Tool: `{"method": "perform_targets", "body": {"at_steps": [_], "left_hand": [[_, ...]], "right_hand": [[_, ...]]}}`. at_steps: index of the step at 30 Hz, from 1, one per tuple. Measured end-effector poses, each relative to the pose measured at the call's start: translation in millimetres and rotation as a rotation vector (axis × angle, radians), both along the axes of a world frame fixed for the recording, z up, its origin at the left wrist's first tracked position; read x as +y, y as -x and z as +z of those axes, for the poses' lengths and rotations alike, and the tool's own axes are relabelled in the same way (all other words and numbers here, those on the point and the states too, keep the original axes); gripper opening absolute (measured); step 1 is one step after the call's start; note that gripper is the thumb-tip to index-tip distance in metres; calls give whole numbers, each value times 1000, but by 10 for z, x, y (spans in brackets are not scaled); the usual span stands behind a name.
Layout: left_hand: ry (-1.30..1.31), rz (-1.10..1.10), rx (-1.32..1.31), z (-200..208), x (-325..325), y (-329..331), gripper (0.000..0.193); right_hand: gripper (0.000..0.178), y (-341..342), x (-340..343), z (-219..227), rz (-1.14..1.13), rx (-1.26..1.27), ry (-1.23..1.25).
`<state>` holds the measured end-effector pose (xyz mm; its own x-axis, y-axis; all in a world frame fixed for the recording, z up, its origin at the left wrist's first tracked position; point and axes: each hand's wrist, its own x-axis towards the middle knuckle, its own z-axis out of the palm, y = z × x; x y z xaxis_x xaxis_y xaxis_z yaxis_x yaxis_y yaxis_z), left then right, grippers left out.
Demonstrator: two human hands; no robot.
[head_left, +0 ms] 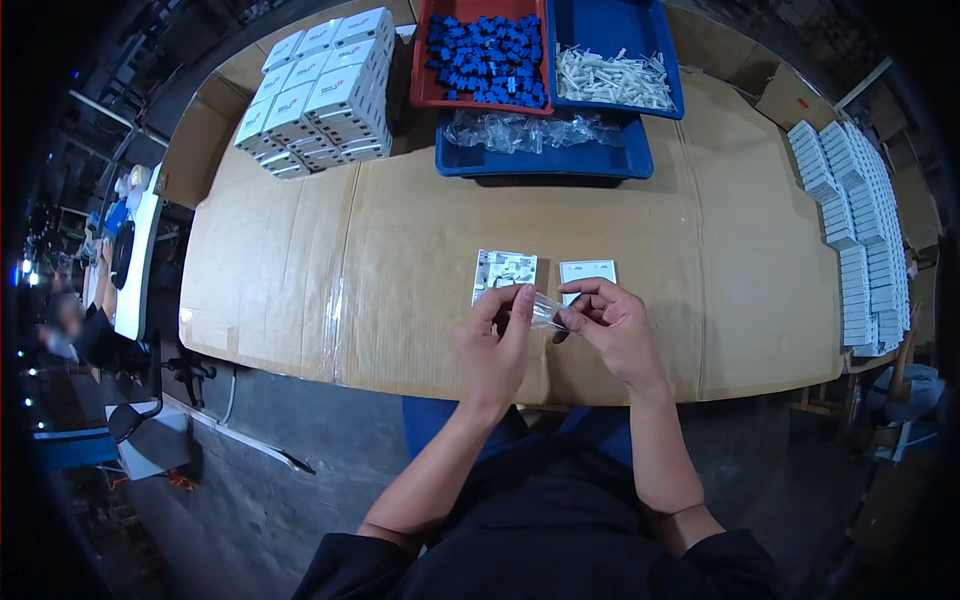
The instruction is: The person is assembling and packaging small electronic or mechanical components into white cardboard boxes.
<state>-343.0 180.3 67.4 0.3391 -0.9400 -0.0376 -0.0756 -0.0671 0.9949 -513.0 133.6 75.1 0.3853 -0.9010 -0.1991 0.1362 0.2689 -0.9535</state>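
Plastic, clear and thin: see a small bag (546, 312) at the centre, over the near part of the cardboard-covered table (270, 270), pinched between thumb and fingers of the left hand (497, 340) and also of the right hand (622, 335). Cannot tell if anything is inside, because of glare and covering fingers. Just beyond the hands, see a white plate with grey pattern (508, 266) at left and a plainer white panel (590, 268) at right, both partly hidden. At the far left, can make out only poorly a co-worker's arm (103, 275). On the stacked white cartons (340, 90), notice small dark and red print; on the panel, only tiny marks, too small to read. At the far side, find a red tray (418, 90) with many blue plastic pieces (485, 60) and a blue tray (675, 90) with slim white pieces (615, 80), both cut off by the upper edge. Beneath, see a lower blue tray (545, 165) with crumpled clear plastic (530, 132), partly covered. At right, see stacks of white slabs (865, 230), hard to identify.
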Motion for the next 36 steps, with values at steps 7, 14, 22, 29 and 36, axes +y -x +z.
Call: {"method": "perform_targets", "body": {"at_steps": [7, 14, 22, 29, 36], "left_hand": [[144, 260, 184, 119, 5, 183, 20], [105, 189, 187, 90, 57, 224, 23], [86, 155, 271, 187, -70, 142, 25], [162, 338, 414, 247, -91, -51, 24], [131, 132, 396, 169, 14, -130, 21]], "right_hand": [[26, -31, 80, 96, -138, -17, 40], [27, -351, 179, 19, -189, -7, 60], [34, -420, 163, 110, -270, -46, 71], [37, -314, 156, 134, -360, 118, 229], [38, -685, 180, 285, -118, -31, 64]]}}
